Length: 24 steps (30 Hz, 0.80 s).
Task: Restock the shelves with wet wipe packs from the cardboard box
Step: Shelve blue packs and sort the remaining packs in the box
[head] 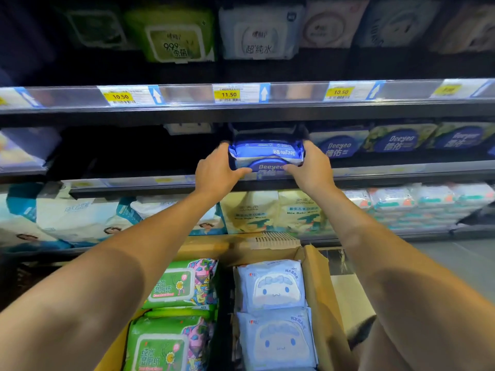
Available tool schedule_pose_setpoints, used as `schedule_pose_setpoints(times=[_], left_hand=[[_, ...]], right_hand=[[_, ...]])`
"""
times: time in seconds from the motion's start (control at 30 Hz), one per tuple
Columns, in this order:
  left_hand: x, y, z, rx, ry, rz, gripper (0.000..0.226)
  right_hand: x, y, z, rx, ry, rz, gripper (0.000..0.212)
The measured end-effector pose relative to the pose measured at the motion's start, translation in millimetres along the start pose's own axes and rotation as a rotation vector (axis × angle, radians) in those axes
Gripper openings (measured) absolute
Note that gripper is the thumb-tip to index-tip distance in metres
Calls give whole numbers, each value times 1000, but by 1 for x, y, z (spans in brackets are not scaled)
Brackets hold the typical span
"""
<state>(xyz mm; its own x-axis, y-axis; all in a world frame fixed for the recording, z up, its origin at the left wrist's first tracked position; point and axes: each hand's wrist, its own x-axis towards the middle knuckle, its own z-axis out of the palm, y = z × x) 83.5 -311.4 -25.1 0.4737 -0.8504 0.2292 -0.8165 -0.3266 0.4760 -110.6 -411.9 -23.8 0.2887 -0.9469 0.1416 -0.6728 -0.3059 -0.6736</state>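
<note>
While I clamp it end to end, the blue Deeyeo pack [266, 153] sits at the front lip of the middle shelf [401, 171], just left of the matching row [340, 144]. My left hand [217, 170] and right hand [312, 167] have fingers [224, 148] curled round the short ends, thumbs at the front edge. Can't tell if it's one pack or two stacked. My read: soft film pouch, dense with wet content, slick, likely sags from one corner. So grip the ends, stay off the lid. Cardboard box [318, 285] below holds green packs [176, 287] and pale blue packs [270, 287].
</note>
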Motion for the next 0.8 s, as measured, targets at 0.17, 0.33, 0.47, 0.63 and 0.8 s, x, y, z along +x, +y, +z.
schedule_pose_setpoints(times=[0.17, 0.33, 0.47, 0.63, 0.8], left_hand=[[4, 1, 0, 97, -101, -52, 72], [-7, 3, -5, 124, -25, -85, 91], [-32, -2, -9, 119, 100, 60, 69], [-54, -2, -7, 238, 69, 249, 51], [-59, 6, -5, 394, -105, 248, 60]], right_hand=[[-1, -6, -1, -3, -37, 13, 62], [-12, -5, -7, 3, -73, -18, 78], [-31, -4, -15, -49, -130, -63, 92], [-53, -6, -13, -219, -152, -141, 87], [-68, -9, -10, -369, -127, -218, 66]])
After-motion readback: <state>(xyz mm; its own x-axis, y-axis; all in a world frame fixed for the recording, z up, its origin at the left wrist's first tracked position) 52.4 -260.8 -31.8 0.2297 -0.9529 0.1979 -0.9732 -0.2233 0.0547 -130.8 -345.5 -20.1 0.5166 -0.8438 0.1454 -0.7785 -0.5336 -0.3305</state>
